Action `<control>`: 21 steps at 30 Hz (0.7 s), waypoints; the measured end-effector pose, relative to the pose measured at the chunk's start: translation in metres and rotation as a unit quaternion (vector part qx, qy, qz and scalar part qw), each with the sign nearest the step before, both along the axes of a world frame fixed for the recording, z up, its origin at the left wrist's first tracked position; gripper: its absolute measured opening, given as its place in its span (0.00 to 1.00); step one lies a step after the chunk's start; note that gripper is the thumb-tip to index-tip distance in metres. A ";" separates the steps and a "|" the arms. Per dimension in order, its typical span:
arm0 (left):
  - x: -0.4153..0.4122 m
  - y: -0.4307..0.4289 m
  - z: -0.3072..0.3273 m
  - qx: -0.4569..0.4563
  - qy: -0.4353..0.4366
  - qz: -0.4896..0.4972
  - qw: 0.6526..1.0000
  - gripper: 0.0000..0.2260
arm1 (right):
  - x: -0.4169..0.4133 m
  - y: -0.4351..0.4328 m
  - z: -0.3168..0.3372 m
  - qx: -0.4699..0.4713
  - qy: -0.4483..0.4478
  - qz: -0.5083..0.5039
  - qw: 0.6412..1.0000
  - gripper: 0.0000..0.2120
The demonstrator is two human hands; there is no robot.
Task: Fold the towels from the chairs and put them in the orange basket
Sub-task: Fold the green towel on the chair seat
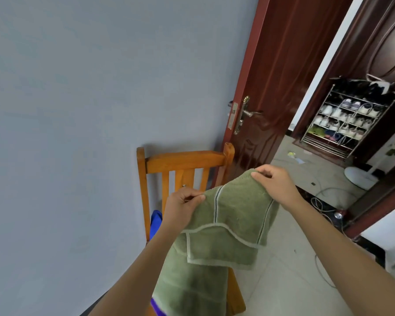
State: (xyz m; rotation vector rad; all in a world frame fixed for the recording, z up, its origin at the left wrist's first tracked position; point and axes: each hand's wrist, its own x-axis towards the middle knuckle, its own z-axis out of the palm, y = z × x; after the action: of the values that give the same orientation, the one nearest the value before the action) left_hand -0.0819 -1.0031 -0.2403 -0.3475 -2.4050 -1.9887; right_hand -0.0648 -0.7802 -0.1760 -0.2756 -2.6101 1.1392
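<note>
A green towel (226, 224) with pale striped edging hangs doubled over in front of an orange wooden chair (185, 160). My left hand (180, 206) pinches its upper left corner. My right hand (274, 181) pinches the upper right corner, a little higher and farther away. The towel's lower part drapes down over the chair seat. A blue cloth (156, 222) shows on the seat behind my left wrist, and a purple edge (156, 307) peeks out under the towel near the bottom. The orange basket is not in view.
A grey wall (78, 110) stands behind the chair. A dark red door (278, 87) stands open to the right. Beyond it are a metal shoe rack (344, 119), a white fan base (360, 176) and loose cables (324, 201) on the tiled floor.
</note>
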 end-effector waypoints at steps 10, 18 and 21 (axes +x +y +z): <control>0.016 0.050 0.009 0.024 -0.018 0.124 0.992 0.08 | -0.026 0.040 -0.050 0.020 -0.056 0.071 0.996 0.12; 0.028 0.102 0.019 0.168 -0.138 0.244 0.945 0.10 | 0.029 0.041 -0.100 0.120 0.124 0.232 0.957 0.20; 0.037 0.112 0.024 0.165 -0.147 0.260 0.940 0.08 | 0.035 0.033 -0.119 0.194 0.147 0.300 0.922 0.19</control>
State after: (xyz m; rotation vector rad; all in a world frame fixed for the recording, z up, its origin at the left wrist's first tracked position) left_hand -0.0446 -0.8907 -0.2165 0.5650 -1.9379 -2.2178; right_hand -0.0301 -0.7473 -0.2949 0.7653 -2.6199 0.6967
